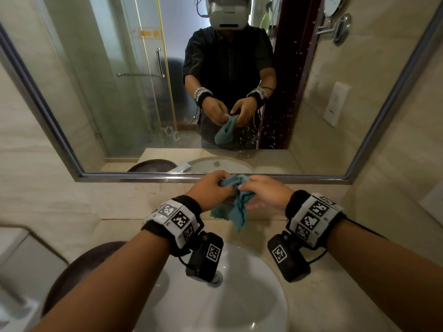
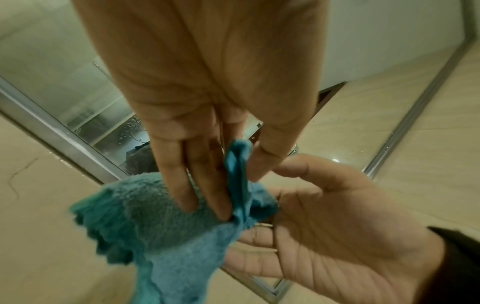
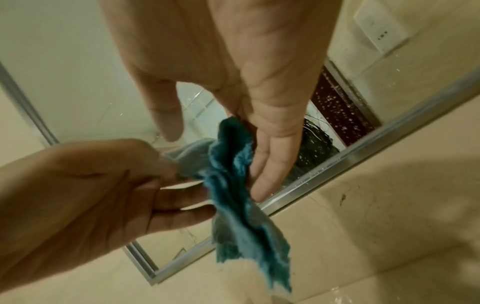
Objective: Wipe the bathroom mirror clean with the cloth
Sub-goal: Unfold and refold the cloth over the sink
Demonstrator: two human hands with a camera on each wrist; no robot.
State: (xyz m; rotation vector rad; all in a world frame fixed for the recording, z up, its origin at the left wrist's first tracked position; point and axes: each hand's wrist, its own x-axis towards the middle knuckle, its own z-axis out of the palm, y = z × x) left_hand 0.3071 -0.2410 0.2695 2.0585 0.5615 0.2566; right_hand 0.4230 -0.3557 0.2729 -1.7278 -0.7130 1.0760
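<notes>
Cloth (image 1: 236, 202): teal, bunched, just below the mirror (image 1: 119, 92).
Left hand (image 1: 211, 189): pinching it.
Right hand (image 1: 262, 194): fingers clasping it.

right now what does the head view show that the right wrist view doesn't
Only the head view shows the white sink, both wristbands and the person's reflection in the mirror. Only the right wrist view shows the wall outlet directly, and the cloth's frayed lower edge close up. Both show the teal cloth held between the left hand and right hand, and water droplets on the mirror.
</notes>
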